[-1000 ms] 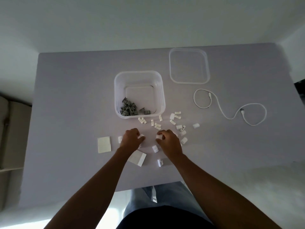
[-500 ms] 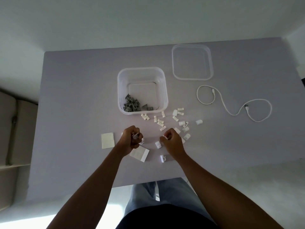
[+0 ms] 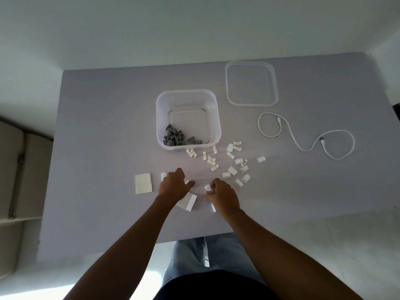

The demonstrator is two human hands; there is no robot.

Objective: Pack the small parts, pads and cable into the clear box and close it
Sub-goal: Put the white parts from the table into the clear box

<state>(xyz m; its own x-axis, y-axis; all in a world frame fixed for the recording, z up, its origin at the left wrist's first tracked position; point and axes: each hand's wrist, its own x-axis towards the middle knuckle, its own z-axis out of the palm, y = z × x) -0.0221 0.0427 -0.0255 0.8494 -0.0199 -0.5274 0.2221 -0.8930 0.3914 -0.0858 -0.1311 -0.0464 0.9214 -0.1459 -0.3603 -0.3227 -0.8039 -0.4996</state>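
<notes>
Clear box (image 3: pixel 187 98) sits open mid-table, grey clips already inside; rigid, light, so steady it by the walls. Lid (image 3: pixel 251 83) lies beyond to its right. Cable (image 3: pixel 303 135) looks limp: coil before lifting. Pads (image 3: pixel 143 183) thin; lift by edges. White clips (image 3: pixel 232 169) tiny, slippery. Your right hand (image 3: pixel 223 194) pinches one; left hand (image 3: pixel 174 185) fingers curled over another, grip uncertain.

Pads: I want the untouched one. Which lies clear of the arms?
The flat pad left of the left hand; the other pad lies partly under that wrist.
</notes>
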